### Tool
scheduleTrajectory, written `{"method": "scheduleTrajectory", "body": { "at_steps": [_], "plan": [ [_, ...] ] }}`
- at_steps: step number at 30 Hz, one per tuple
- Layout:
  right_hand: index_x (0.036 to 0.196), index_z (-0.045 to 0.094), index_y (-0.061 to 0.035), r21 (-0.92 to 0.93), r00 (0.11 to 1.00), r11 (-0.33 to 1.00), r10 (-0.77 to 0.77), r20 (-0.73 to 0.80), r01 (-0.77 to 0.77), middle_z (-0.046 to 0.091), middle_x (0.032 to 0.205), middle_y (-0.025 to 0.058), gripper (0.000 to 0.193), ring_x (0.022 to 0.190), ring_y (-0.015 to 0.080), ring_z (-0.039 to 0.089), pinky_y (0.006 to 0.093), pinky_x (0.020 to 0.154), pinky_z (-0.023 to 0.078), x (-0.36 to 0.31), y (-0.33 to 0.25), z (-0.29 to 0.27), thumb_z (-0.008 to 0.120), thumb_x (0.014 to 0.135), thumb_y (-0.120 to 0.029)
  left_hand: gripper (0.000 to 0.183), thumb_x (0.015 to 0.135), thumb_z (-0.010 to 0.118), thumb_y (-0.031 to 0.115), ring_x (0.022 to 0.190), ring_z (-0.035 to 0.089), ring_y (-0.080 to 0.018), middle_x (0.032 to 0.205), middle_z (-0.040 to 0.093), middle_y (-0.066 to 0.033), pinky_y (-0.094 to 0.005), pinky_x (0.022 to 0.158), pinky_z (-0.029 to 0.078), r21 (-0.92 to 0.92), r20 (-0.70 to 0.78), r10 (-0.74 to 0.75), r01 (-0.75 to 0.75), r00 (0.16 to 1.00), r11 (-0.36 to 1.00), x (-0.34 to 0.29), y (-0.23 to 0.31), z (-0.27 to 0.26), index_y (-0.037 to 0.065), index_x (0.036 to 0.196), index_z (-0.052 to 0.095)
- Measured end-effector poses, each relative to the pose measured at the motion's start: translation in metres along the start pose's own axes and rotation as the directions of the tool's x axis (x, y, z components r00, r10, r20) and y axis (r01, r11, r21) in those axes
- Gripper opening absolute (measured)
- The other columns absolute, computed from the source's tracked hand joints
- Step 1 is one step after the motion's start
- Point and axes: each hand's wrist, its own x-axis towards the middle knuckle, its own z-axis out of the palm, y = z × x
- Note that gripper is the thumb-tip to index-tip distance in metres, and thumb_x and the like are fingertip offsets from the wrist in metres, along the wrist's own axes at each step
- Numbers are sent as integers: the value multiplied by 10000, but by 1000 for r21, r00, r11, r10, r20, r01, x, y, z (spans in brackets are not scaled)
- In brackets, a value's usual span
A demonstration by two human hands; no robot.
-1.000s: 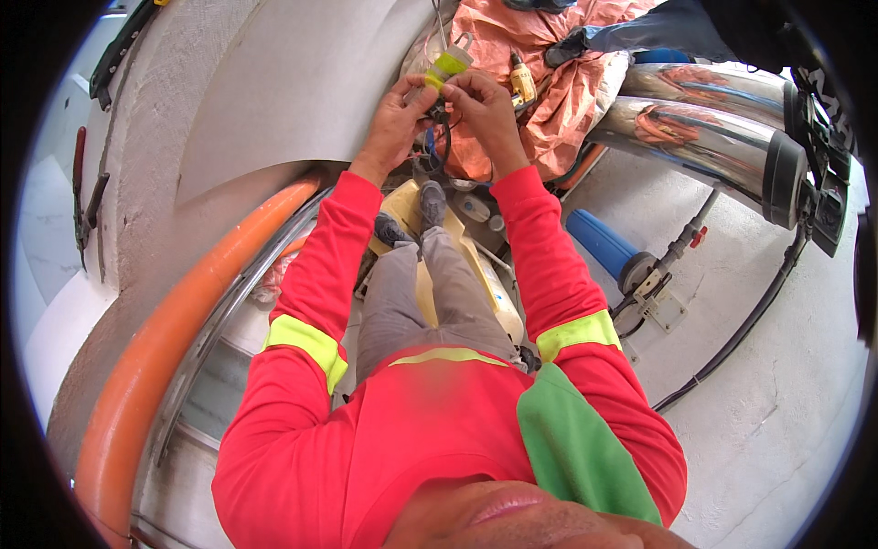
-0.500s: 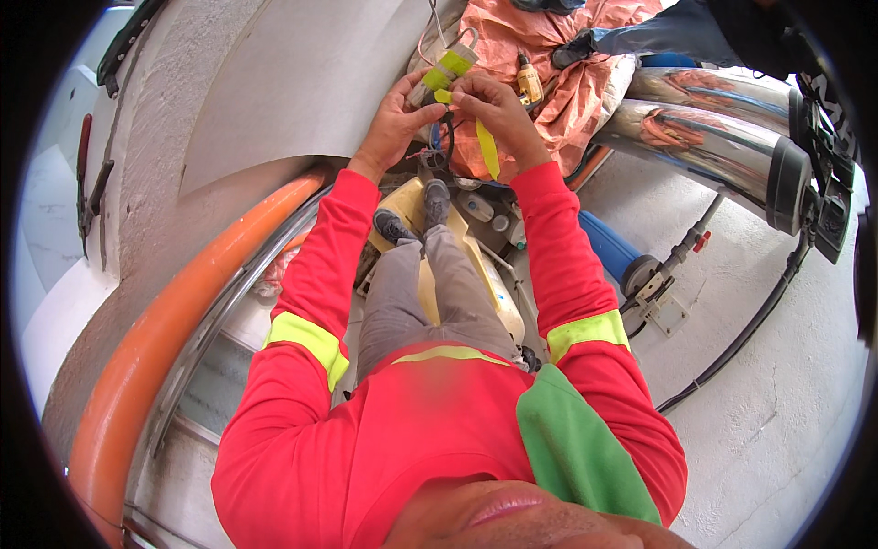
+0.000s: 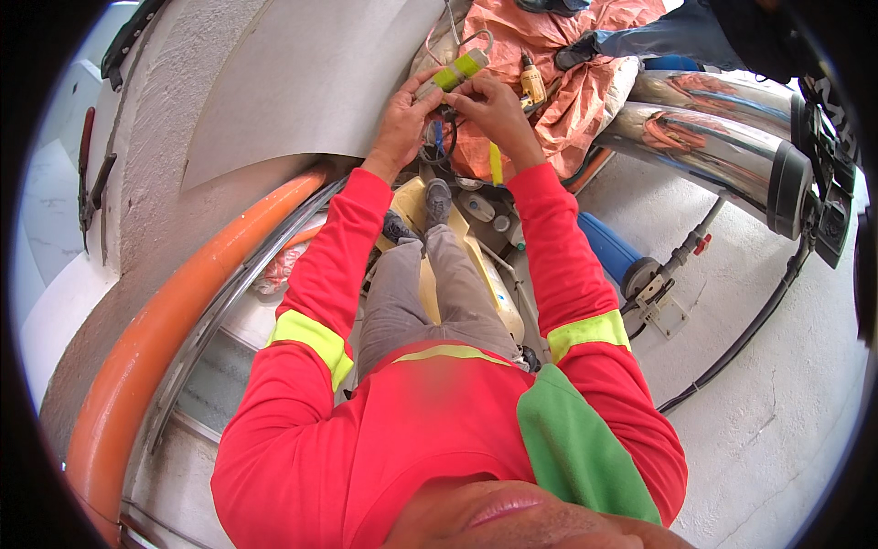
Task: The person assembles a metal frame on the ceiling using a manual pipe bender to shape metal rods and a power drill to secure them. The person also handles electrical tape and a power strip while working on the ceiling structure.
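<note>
The left hand [image 3: 402, 122] pinches a pale cylinder [image 3: 452, 75], already partly banded yellow; the right hand's [image 3: 498, 114] fingers pinch a yellow strip [image 3: 496, 163], its tail apparently unwrapped.

Lit brightly and softly by apparent daylight from a source out of frame, nearly washed out along the far left edge and glinting hard off polished metal cylinders [image 3: 700, 154], with a gentler sheen on the orange pipe [image 3: 142, 366]. Shaded under the curved white panel [image 3: 293, 101] and sunk to near black at upper right. Bent by the fisheye lens inside a black circular rim, mostly crisp around mid-frame except for a blurred smudge on the red shirt [image 3: 366, 430].
</note>
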Motion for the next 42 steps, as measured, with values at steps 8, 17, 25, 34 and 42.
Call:
{"method": "scheduleTrajectory", "body": {
  "at_steps": [8, 17, 25, 34, 42],
  "plan": [
    [1076, 712, 6, 169, 973, 959, 214, 85, -226, 716, 877, 41, 209, 718, 88, 669, 240, 582, 520, -22, -1, -13, 722, 926, -140, 323, 1013, 633, 149, 979, 643, -130, 1136, 661, -49, -306, 833, 536, 84, -181, -6, 22, 983, 996, 6, 0, -13, 60, 1304, 524],
    [1072, 682, 17, 526, 899, 730, 383, 213, -436, 700, 850, 31, 232, 681, 89, 655, 228, 601, 516, -33, 5, -29, 682, 982, -197, 275, 986, 662, 126, 855, 640, -118, 1055, 683, -28, -265, 744, 529, -96, -188, -70, 53, 980, 994, 14, 7, -33, 50, 1239, 585],
    [1063, 698, 11, 571, 837, 612, 414, 358, -547, 672, 869, 14, 278, 741, 75, 623, 226, 640, 494, -37, 14, -33, 689, 991, -258, 260, 992, 650, 135, 876, 638, -121, 1055, 688, -30, -284, 759, 532, -71, -178, -85, 73, 980, 995, 15, 15, -32, 56, 1234, 598],
    [1020, 699, -39, 529, 845, 661, 378, 379, -532, 625, 886, -46, 202, 759, 43, 554, 212, 674, 439, -48, 26, -36, 714, 973, -235, 236, 997, 643, 135, 935, 660, -148, 1075, 688, -55, -312, 819, 554, -88, -194, -80, 64, 978, 994, 17, 14, -39, 45, 1211, 597],
    [1024, 697, -10, 439, 927, 817, 311, 208, -373, 664, 942, -7, 201, 829, 60, 578, 235, 771, 467, -39, 66, -2, 711, 969, -202, 242, 1018, 613, 177, 946, 668, -159, 1109, 688, -52, -327, 903, 529, -172, -69, -171, 157, 983, 973, -7, 11, -13, 56, 1227, 593]
  ]
}}
